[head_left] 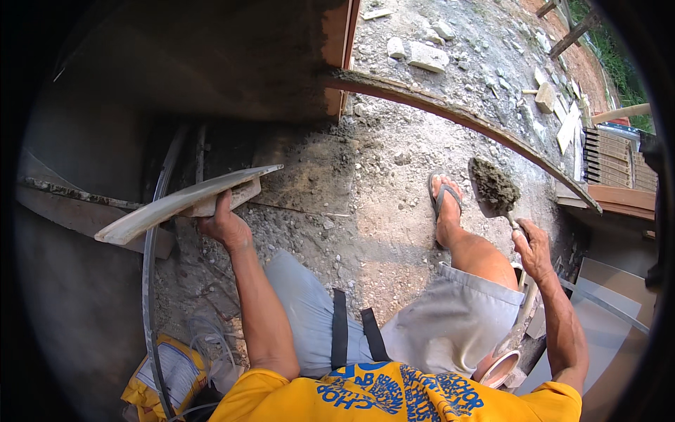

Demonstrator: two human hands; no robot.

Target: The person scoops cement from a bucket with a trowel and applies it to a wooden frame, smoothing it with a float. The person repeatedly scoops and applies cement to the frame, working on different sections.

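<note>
Left hand (pixel 228 228) at 9 o'clock, fingers curled round the block-shaped handle under a plasterer's float (pixel 190 200): long, flat, pale board, smooth upper face, tapering to a point toward center, held tilted. Wood or plastic, can't tell. Right hand (pixel 536 250), just past 3 o'clock, grips the thin handle of a metal trowel (pixel 480 197); blade sits just short of 3 o'clock, loaded with wet mortar (pixel 496 184), dark grey, lumpy, grainy heap. Float and trowel well apart.

Foot (pixel 446 211) in a dark thong sandal just left of trowel, on rough ground (pixel 394 204) of pale crushed rubble. Thin flat sheet (pixel 309 172) on ground near 11 o'clock, smeared with gritty mortar. Long, narrow, crusted wooden plank (pixel 457 116) slants from 12 to 3 o'clock, looking bowed by the lens. Rough, blocky stone (pixel 427 56) at 1 o'clock. Slatted brown stack (pixel 608 158) toward 3 o'clock. Smooth pale panels (pixel 605 309) lean at 4 o'clock. Slim grey metal bar (pixel 149 281) past 8 o'clock, curved in view; crumpled yellow-and-white bag (pixel 172 369) between 7 and 8 o'clock. Yellow cloth shirt (pixel 295 401), blue print, at 6 o'clock.
</note>
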